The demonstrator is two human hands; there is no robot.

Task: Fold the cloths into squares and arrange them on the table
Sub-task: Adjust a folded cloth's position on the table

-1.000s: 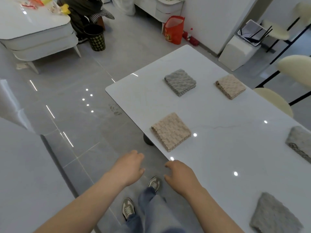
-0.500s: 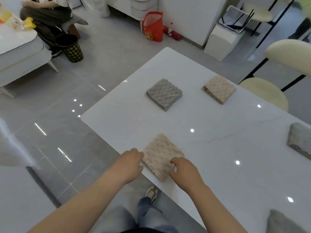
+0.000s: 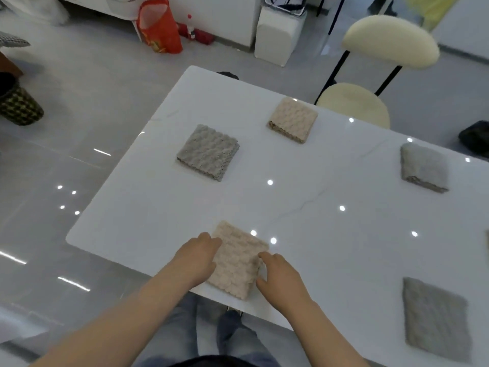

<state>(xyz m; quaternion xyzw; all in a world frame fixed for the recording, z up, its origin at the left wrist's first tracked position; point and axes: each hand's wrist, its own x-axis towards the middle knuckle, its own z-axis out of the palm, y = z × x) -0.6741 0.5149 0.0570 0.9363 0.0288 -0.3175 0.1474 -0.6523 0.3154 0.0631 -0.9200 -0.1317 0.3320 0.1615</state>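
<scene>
Left hand (image 3: 194,260): fingers bent onto the left edge of the cloth (image 3: 238,263); a pinch could not be confirmed.
Cloth: beige folded square at the table's (image 3: 158,207) near edge, between both hands; judged light, soft, prone to sliding; best held at opposite edges.
Right hand (image 3: 280,279): fingers apart, touching the right edge.
Change: one second earlier both hands hung short of the cloth.

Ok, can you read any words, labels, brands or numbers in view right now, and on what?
Nothing is readable.
On the red bag: yellow print low on its front, too blurred to read.
On the red bottle beside it: any label is too small to tell.
On the table: no print shows.
</scene>
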